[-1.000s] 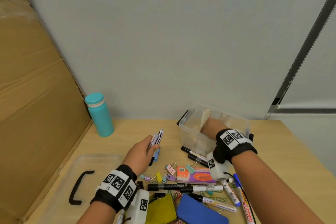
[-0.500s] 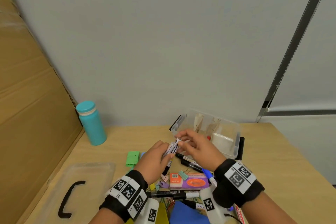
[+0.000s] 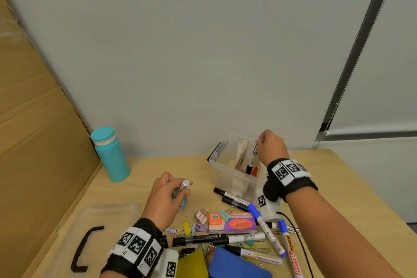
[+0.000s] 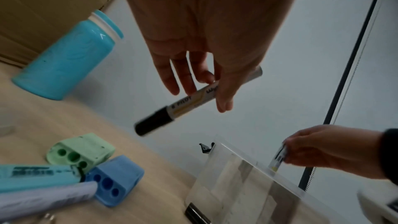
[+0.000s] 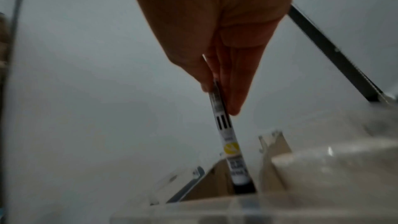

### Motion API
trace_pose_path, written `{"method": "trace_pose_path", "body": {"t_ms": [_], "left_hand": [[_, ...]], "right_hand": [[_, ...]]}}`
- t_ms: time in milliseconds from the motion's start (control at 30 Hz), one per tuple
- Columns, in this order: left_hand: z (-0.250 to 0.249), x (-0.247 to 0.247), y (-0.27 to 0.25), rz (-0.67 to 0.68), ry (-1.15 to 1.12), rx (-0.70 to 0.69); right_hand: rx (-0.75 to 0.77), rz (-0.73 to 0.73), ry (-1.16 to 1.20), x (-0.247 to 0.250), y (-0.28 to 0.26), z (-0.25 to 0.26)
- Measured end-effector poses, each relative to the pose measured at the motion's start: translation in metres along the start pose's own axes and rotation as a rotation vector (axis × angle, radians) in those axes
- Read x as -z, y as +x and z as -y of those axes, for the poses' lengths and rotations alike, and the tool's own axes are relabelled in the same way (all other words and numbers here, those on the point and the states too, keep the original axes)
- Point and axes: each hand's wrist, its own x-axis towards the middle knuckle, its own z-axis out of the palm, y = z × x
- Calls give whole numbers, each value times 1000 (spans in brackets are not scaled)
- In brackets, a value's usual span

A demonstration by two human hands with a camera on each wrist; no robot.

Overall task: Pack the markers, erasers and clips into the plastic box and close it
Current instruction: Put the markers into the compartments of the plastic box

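Over the plastic box (image 3: 228, 171) at the desk's (image 3: 338, 187) far edge, the right hand (image 3: 272, 148) pinches a marker (image 5: 228, 142) going nose-down into a compartment, while the left hand (image 3: 165, 196) grips a second marker (image 4: 193, 101) above the desk, likely next to go in.

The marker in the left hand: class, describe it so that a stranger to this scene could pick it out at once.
Start at the teal bottle by the cardboard and move right to the left hand, raised over the wooden table. The marker it holds has a white barrel and a black cap. Unlike the markers lying in the pile, it is off the table.
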Motion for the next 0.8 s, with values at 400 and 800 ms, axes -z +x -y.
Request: {"method": "trace_pose_path", "body": {"t_ms": [400,800], "left_hand": [[-8,-3,-12,12,-68,57],[-95,-46,32,197,242,-273]], "right_hand": [[-87,306,-62,-8,17,-7],[-7,167,-51,-15,-59,-108]]}}
